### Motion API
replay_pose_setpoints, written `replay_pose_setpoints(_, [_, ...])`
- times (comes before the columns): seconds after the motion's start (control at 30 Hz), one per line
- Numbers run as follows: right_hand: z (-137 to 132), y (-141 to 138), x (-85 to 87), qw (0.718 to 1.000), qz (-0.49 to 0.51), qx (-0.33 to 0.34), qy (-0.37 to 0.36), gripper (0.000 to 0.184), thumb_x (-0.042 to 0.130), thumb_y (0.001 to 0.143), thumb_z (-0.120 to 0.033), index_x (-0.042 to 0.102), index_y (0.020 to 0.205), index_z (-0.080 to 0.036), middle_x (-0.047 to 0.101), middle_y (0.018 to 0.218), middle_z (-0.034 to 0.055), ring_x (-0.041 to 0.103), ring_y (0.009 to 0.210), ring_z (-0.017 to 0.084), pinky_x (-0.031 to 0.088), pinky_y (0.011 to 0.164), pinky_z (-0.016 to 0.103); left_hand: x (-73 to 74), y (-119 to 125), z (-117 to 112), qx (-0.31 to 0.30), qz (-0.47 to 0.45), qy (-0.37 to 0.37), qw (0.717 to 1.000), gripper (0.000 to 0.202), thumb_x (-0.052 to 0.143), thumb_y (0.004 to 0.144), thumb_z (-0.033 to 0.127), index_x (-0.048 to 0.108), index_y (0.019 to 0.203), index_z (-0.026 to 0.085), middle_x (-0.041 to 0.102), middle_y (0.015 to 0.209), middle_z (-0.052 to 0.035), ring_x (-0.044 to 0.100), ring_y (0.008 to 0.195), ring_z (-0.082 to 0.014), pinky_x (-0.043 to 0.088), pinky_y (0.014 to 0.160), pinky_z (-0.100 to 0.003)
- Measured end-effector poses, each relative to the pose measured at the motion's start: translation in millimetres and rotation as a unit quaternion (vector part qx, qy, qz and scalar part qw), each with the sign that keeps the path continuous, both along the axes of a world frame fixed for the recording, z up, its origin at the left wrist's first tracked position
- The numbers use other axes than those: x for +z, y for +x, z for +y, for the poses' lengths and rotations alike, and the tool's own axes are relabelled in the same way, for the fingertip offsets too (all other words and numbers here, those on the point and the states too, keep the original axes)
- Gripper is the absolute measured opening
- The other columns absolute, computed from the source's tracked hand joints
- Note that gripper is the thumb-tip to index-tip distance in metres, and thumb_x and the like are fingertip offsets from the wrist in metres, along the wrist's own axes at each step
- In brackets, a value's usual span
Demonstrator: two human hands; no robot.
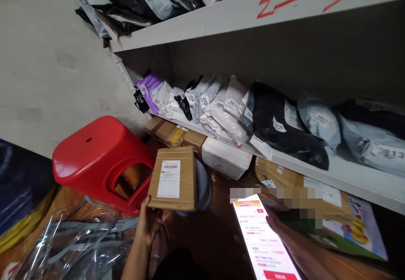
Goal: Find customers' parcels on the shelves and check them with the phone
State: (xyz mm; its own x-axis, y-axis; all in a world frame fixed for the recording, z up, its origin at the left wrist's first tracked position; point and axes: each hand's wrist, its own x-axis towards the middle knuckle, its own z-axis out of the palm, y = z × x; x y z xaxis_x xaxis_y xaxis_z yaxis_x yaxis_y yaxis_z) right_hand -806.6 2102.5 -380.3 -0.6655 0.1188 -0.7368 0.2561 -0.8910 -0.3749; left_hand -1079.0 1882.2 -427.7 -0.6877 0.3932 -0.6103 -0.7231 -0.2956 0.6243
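My left hand (pixel 154 222) holds a small brown cardboard box (pixel 186 178) from below, with the thumb on its lower left corner. A white label (pixel 168 179) with a barcode faces me on the box. On the right, a phone (pixel 265 242) with a lit screen of text and red buttons is gripped by my right hand (pixel 292 235). The thumb lies along the screen's right edge, while the other fingers are mostly hidden. Behind the box is a round grey object (pixel 203 185), partly covered.
A red plastic stool (pixel 95 153) leans at the left beside clear plastic sheeting (pixel 79 242). Numbered parcel bags (pixel 221 111) line the white shelf (pixel 341 172). Below it are cardboard boxes (pixel 166 132) and a white package (pixel 224 157). An upper shelf (pixel 202 33) overhangs them.
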Motion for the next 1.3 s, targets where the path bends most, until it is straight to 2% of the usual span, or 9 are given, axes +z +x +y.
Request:
replay_pose_setpoints(0.17, [2,-5,-12.9,1.0,0.031,-0.004,-0.001,0.056,0.074,0.07,-0.056,0.069,0.109,-0.016,0.076,0.103,0.0124,0.066,0.107,0.034,0.051,0.098,0.045,-4.6,19,-4,-0.032,-0.034,0.014,0.999,0.037,0.065,0.079,0.029,0.057,0.113,0.017,0.074,0.097,-0.0092,0.07,0.087,-0.025,0.058,0.078,-0.041])
replay_pose_setpoints(0.27, [0,-14,-7.0,0.997,0.064,0.027,0.021,0.054,0.077,0.067,-0.052,0.07,0.108,-0.017,0.075,0.107,0.0131,0.067,0.106,0.035,0.048,0.1,0.048,-7.9,21,-4,-0.025,-0.04,0.028,0.998,0.033,0.064,0.08,0.027,0.058,0.111,0.018,0.075,0.098,-0.0081,0.07,0.088,-0.0233,0.058,0.079,-0.039])
replay_pose_setpoints(0.33, [-3,-22,2.0,0.992,0.109,0.028,0.061,0.066,0.081,0.065,-0.046,0.063,0.124,-0.023,0.072,0.115,0.0118,0.064,0.111,0.036,0.047,0.1,0.051,-9.6,20,-4,-0.027,-0.04,0.031,0.998,0.032,0.063,0.08,0.027,0.059,0.111,0.019,0.075,0.099,-0.0081,0.07,0.088,-0.0234,0.058,0.078,-0.038])
replay_pose_setpoints(0.43, [-7,-30,11.5,0.978,0.173,0.028,0.115,0.098,0.086,0.06,-0.038,0.038,0.146,-0.034,0.066,0.126,0.0099,0.059,0.119,0.035,0.045,0.101,0.052,-10.4,18,-3,-0.025,-0.042,0.026,0.998,0.03,0.063,0.079,0.027,0.06,0.108,0.018,0.075,0.095,-0.0083,0.07,0.085,-0.0238,0.058,0.077,-0.039])
replay_pose_setpoints(0.5, [-8,-32,10.8,0.972,0.188,0.039,0.133,0.111,0.088,0.059,-0.037,0.027,0.151,-0.033,0.065,0.129,0.0107,0.058,0.121,0.035,0.043,0.103,0.052,-9.8,19,-2,-0.018,-0.038,0.028,0.999,0.03,0.063,0.078,0.027,0.06,0.107,0.019,0.075,0.095,-0.0081,0.07,0.086,-0.0237,0.058,0.078,-0.04])
replay_pose_setpoints(0.6, [-8,-31,3.2,0.968,0.194,0.048,0.154,0.118,0.089,0.06,-0.036,0.016,0.153,-0.03,0.06,0.135,0.0132,0.054,0.125,0.035,0.041,0.105,0.053,-8.3,21,-1,-0.016,-0.025,0.033,0.999,0.033,0.065,0.077,0.029,0.062,0.108,0.02,0.075,0.099,-0.0073,0.07,0.088,-0.0241,0.058,0.077,-0.04])
replay_pose_setpoints(0.8, [-7,-30,-3.1,0.949,0.234,0.067,0.202,0.112,0.085,0.066,-0.032,0.012,0.15,-0.023,0.061,0.132,0.0168,0.057,0.122,0.034,0.041,0.104,0.054,-8.5,22,-2,-0.013,0.0,0.027,1.0,0.036,0.072,0.071,0.035,0.068,0.105,0.023,0.075,0.099,-0.0037,0.068,0.09,-0.024,0.059,0.077,-0.04])
replay_pose_setpoints(1.03, [-6,-30,1.2,0.938,0.239,0.084,0.235,0.096,0.083,0.069,-0.028,0.022,0.143,-0.024,0.062,0.129,0.0136,0.058,0.121,0.032,0.044,0.102,0.051,-9.3,19,1,-0.037,0.031,0.026,0.999,0.047,0.073,0.068,0.042,0.067,0.113,0.03,0.072,0.108,-0.0014,0.065,0.096,-0.0251,0.059,0.077,-0.041])
replay_pose_setpoints(1.3, [-7,-26,-8.6,0.933,0.251,0.091,0.242,0.1,0.083,0.07,-0.03,0.017,0.145,-0.026,0.059,0.132,0.0152,0.057,0.122,0.032,0.043,0.104,0.054,-5.8,20,3,-0.041,0.03,0.024,0.998,0.056,0.081,0.058,0.044,0.068,0.111,0.029,0.072,0.107,-0.0009,0.066,0.093,-0.0243,0.061,0.073,-0.041])
